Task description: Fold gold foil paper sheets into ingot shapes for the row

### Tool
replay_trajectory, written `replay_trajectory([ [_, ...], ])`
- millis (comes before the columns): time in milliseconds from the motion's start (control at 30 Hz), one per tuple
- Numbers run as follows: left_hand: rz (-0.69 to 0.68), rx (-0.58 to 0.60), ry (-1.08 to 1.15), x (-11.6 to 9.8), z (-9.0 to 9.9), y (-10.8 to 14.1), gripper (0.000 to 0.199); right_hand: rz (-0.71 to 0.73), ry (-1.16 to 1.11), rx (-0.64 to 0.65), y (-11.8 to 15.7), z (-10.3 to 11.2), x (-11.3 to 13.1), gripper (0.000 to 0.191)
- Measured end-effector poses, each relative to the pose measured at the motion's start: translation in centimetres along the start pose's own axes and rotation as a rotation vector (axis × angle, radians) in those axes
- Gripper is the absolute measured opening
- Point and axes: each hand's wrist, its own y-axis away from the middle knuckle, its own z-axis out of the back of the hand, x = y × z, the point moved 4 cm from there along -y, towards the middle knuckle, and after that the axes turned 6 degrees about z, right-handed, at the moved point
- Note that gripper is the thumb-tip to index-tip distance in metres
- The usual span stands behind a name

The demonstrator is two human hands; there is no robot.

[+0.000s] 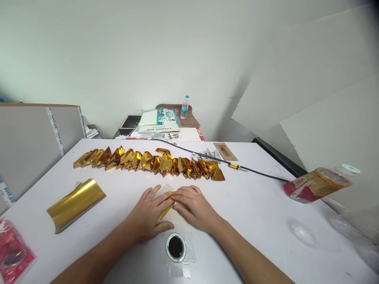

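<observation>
A small sheet of gold foil paper [167, 210] with a pale underside lies partly folded on the white table, much of it covered by my hands. My left hand [149, 215] rests flat over its left part, fingers spread and thumb stretched out below. From the other side my right hand [194, 206] has its fingers close together on the sheet's upper right edge, at the fold. Behind them stretches a long row of folded gold foil pieces [143, 161]. Just in front of my hands, a round container with dark contents [175, 247] is taped to the table.
A curved stack of gold foil sheets [76, 204] lies left, above a pink packet [14, 252]. A black cable [195, 151] crosses behind, beside a yellow cutter [235, 166], silver foil pieces [209, 154] and brown card [225, 151]. A plastic bottle [318, 184] leans at right.
</observation>
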Motion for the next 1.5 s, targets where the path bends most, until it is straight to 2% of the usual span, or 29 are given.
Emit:
replay_trajectory([
  [133, 0.005, 0.014, 0.040, -0.9, 0.4, -0.6, 0.070, -0.108, -0.067, 0.007, 0.0, -0.5, -1.0, 0.039],
  [267, -0.030, 0.002, 0.039, -1.5, 0.6, -0.8, 0.068, -0.097, -0.013, 0.026, 0.1, -0.7, -1.0, 0.052],
  [433, -0.015, 0.022, 0.139, -1.4, 1.0, -0.4, 0.065, -0.022, 0.038, 0.050, 0.1, -0.6, -0.5, 0.050],
  [600, 0.061, 0.055, 0.195, -1.0, 1.3, -0.3, 0.043, -0.021, 0.002, 0.033, -0.3, -0.2, 0.1, 0.032],
  [667, 0.049, 0.059, 0.165, -1.0, 1.2, -0.3, 0.049, -0.018, 0.010, 0.018, -0.5, -0.1, 0.2, 0.025],
  [833, 0.021, 0.030, 0.141, -0.7, 1.1, -0.4, 0.075, 0.002, 0.056, -0.006, -0.6, -0.2, -0.4, 0.024],
  [1000, -0.019, 0.010, 0.184, -0.6, 1.6, -0.3, 0.075, -0.059, -0.007, -0.026, -0.3, -0.5, -1.4, 0.028],
  [1267, -0.018, 0.052, 0.144, -0.5, 0.9, -0.3, 0.048, -0.101, -0.004, -0.060, -0.8, -1.0, -1.7, 0.020],
  [1500, -0.079, -0.017, 0.155, -0.3, 0.8, -0.2, 0.040, 0.021, 0.023, -0.103, -0.6, -1.3, -1.2, 0.029],
])
